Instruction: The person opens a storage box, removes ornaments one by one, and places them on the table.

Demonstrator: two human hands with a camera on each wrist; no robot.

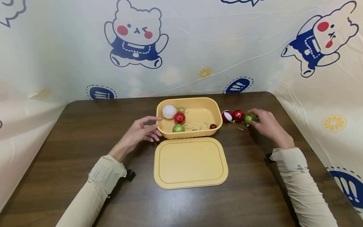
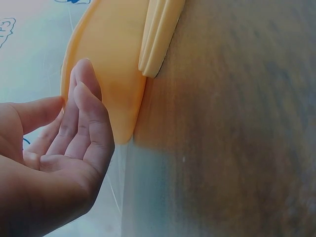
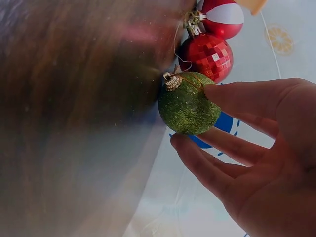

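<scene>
A yellow tub (image 1: pixel 218 110) stands mid-table and holds a white ball (image 1: pixel 169 111), a red ball (image 1: pixel 179 118), a green glitter ball (image 1: pixel 178 128) and two small ones. Its lid (image 1: pixel 190 162) lies flat in front of it. My left hand (image 1: pixel 156 126) is at the tub's left wall, fingers relaxed, holding nothing. In the left wrist view this hand (image 2: pixel 74 94) sits close beside the tub (image 2: pixel 108 59). To the tub's right, my right hand (image 1: pixel 255 120) pinches a green glitter ball (image 3: pixel 187 106) between thumb and fingers, next to a red faceted ball (image 3: pixel 207 55) and a red-and-white ball (image 3: pixel 222 17).
The dark wooden table (image 1: pixel 85 132) is walled on three sides by a cartoon-print sheet (image 1: pixel 198 47). The table's right edge (image 1: pixel 297 126) runs close to my right hand. Bare wood lies left of the tub and along the near edge.
</scene>
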